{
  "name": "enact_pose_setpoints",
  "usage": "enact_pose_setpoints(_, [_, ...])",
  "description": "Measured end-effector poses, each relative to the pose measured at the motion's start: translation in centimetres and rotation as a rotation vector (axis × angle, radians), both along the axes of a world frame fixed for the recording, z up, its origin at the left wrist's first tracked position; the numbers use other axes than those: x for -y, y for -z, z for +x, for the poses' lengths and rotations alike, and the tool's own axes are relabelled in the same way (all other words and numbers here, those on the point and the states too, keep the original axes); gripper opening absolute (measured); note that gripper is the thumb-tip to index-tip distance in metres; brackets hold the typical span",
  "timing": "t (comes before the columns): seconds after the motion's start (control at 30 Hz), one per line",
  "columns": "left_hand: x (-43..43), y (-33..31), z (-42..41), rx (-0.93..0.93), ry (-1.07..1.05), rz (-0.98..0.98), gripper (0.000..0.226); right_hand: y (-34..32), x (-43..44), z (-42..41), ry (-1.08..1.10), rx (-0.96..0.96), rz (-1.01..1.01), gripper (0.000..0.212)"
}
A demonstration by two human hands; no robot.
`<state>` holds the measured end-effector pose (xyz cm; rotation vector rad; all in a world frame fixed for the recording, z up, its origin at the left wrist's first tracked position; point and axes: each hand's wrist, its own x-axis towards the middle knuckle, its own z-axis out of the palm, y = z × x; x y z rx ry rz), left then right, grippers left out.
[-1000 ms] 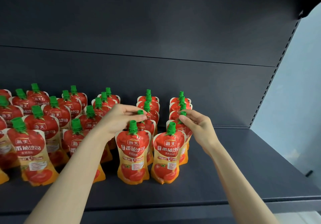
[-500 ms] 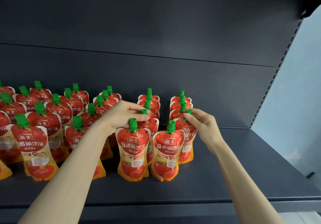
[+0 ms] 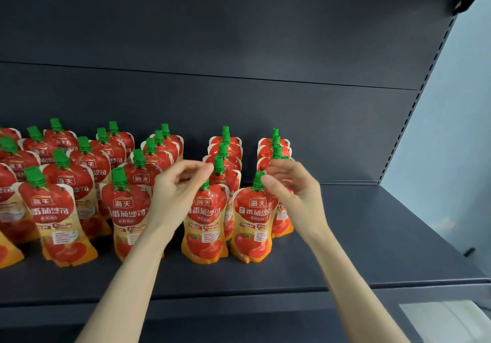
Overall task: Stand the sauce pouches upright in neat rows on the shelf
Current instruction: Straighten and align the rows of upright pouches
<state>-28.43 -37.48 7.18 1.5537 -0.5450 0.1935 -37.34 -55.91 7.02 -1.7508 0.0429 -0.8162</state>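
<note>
Red and orange sauce pouches with green caps stand upright in several rows on a dark shelf (image 3: 358,239). The two rightmost rows end in a front pouch (image 3: 204,225) and another front pouch (image 3: 252,223). My left hand (image 3: 178,185) hovers just left of the first of those rows, fingers loosely curled, holding nothing. My right hand (image 3: 295,191) hangs beside the rightmost row, its fingertips close to the front pouch's cap (image 3: 259,179), also holding nothing. Both hands are motion-blurred. The right hand hides part of the pouch behind the front one.
More pouches (image 3: 61,209) fill the shelf's left side, their rows less even. The shelf's right part is bare up to the perforated upright (image 3: 406,119). A dark back panel (image 3: 239,50) rises behind; the shelf's front lip (image 3: 239,297) runs below.
Both hands have let go of the green caps they pinched in the second pouches of the two right rows and drawn back slightly toward me. The pouches stay standing.
</note>
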Motion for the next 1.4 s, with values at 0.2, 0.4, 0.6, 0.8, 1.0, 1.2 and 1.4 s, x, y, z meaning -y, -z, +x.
enact_pose_setpoints(0.2, [0.6,2.0,-1.0,0.012,0.026,-0.005,0.010,2.1,-0.8,0.4,-0.035,-0.155,-0.001,0.027])
enact_pose_setpoints(0.4, [1.9,2.3,-1.1,0.024,0.074,0.001,0.014,2.0,1.7,-1.1,-0.090,-0.131,0.085,0.027])
enact_pose_setpoints(0.6, [1.9,3.0,-1.0,0.059,0.071,0.033,0.026,1.9,2.7,-1.4,-0.124,-0.131,0.116,0.019])
enact_pose_setpoints(0.8, [1.6,2.8,-0.9,0.069,0.113,0.054,0.022,1.5,3.1,-1.8,-0.134,-0.150,0.086,0.018])
enact_pose_setpoints(1.0, [1.5,2.9,-1.1,0.055,0.135,0.038,0.020,1.6,3.4,-2.0,-0.122,-0.165,0.067,0.017])
enact_pose_setpoints(1.2, [1.8,3.2,-1.2,0.069,0.081,0.031,0.021,1.8,3.4,-1.9,-0.104,-0.178,0.063,0.020])
enact_pose_setpoints(1.4, [1.7,3.1,-1.5,0.073,0.092,0.052,0.020,1.9,3.1,-2.2,-0.074,-0.173,0.046,0.017])
